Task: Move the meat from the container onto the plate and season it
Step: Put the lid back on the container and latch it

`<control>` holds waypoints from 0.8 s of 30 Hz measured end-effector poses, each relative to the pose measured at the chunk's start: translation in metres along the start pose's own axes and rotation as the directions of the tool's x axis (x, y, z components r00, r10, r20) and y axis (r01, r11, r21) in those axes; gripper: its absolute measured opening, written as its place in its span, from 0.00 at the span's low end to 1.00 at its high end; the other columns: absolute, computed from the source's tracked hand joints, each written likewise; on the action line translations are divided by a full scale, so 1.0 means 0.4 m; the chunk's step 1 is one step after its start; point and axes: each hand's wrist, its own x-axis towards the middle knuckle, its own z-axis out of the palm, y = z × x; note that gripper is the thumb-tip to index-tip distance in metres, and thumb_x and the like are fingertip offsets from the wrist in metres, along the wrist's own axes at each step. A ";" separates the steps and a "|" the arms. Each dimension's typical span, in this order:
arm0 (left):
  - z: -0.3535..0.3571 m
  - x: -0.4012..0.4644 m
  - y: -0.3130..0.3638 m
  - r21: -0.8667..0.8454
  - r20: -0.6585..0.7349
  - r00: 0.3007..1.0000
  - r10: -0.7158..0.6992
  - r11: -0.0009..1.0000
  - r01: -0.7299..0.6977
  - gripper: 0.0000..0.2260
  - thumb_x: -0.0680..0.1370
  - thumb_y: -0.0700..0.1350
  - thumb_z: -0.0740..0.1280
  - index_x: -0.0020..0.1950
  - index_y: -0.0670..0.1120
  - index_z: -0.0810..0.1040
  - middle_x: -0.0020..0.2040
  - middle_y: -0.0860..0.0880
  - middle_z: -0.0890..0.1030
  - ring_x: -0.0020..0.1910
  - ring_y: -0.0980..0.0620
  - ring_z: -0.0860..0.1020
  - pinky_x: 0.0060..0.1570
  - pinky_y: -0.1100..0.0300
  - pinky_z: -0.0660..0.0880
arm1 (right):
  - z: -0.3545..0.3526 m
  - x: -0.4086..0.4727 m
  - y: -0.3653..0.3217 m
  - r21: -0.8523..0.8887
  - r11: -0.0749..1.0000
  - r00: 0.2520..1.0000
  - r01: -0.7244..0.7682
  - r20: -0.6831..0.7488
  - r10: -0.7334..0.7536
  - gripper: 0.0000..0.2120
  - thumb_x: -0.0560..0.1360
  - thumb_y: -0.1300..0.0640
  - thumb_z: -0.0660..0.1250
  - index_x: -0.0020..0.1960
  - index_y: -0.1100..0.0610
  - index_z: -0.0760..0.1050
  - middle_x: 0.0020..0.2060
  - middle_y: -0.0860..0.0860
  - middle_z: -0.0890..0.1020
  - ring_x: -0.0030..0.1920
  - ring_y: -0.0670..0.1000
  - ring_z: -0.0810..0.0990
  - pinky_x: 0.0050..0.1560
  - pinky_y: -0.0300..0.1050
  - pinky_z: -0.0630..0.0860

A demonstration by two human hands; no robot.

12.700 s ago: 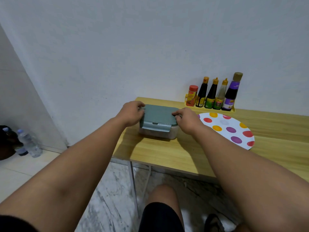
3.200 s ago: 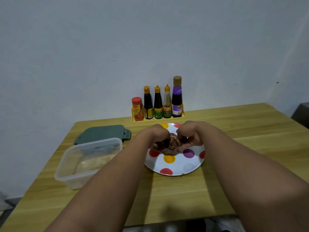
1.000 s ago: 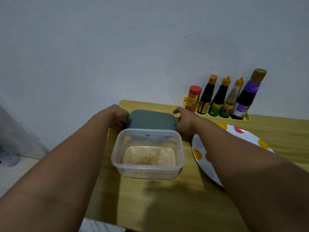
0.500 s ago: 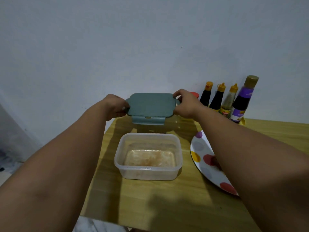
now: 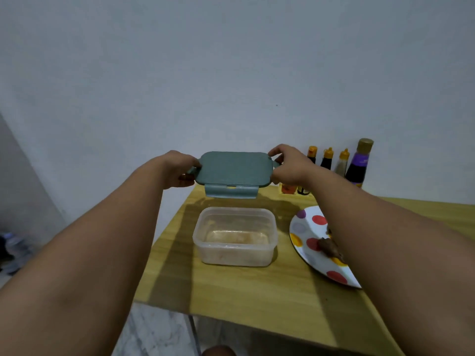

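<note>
A grey-green lid [image 5: 234,168] hangs in the air above the clear plastic container [image 5: 235,253], level, with its front latch flap hanging down. My left hand [image 5: 180,170] grips its left edge and my right hand [image 5: 289,165] grips its right edge. The container stands open on the wooden table [image 5: 244,289] and holds only reddish residue at the bottom. To its right lies the white plate with coloured dots [image 5: 307,233]. A brown piece of meat [image 5: 329,247] rests on it, mostly hidden by my right forearm.
Several sauce bottles stand in a yellow rack against the wall at the back right, among them a tall purple-labelled bottle [image 5: 359,163]. The table's left and front edges lie close to the container. Marble floor shows below.
Both hands took the lid from the table behind the container and raised it. It now hovers over the container, slightly nearer to me than half a second ago.
</note>
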 end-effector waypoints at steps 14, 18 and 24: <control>-0.001 -0.140 -0.106 0.079 0.106 0.990 -0.092 0.993 0.084 0.09 0.77 0.38 0.72 0.54 0.37 0.76 0.47 0.41 0.76 0.40 0.46 0.77 0.42 0.55 0.80 | 0.033 -0.142 0.030 -0.051 0.993 0.984 -0.103 0.139 0.110 0.31 0.67 0.71 0.71 0.67 0.55 0.71 0.48 0.52 0.77 0.48 0.54 0.80 0.51 0.52 0.81; 0.012 -0.145 -0.148 0.117 0.112 0.987 -0.119 0.987 0.106 0.11 0.76 0.39 0.73 0.54 0.37 0.76 0.48 0.40 0.77 0.41 0.46 0.78 0.45 0.54 0.80 | 0.059 -0.153 0.052 -0.034 0.991 0.977 -0.128 0.166 0.132 0.29 0.67 0.72 0.70 0.66 0.56 0.71 0.48 0.54 0.77 0.51 0.57 0.79 0.54 0.56 0.81; 0.028 -0.149 -0.168 0.183 0.142 0.979 -0.146 0.976 0.119 0.15 0.75 0.40 0.74 0.58 0.35 0.78 0.49 0.41 0.79 0.42 0.46 0.79 0.49 0.53 0.82 | 0.076 -0.159 0.090 -0.057 0.984 0.961 -0.169 0.211 0.178 0.29 0.67 0.72 0.70 0.65 0.56 0.71 0.53 0.57 0.78 0.53 0.59 0.80 0.56 0.57 0.80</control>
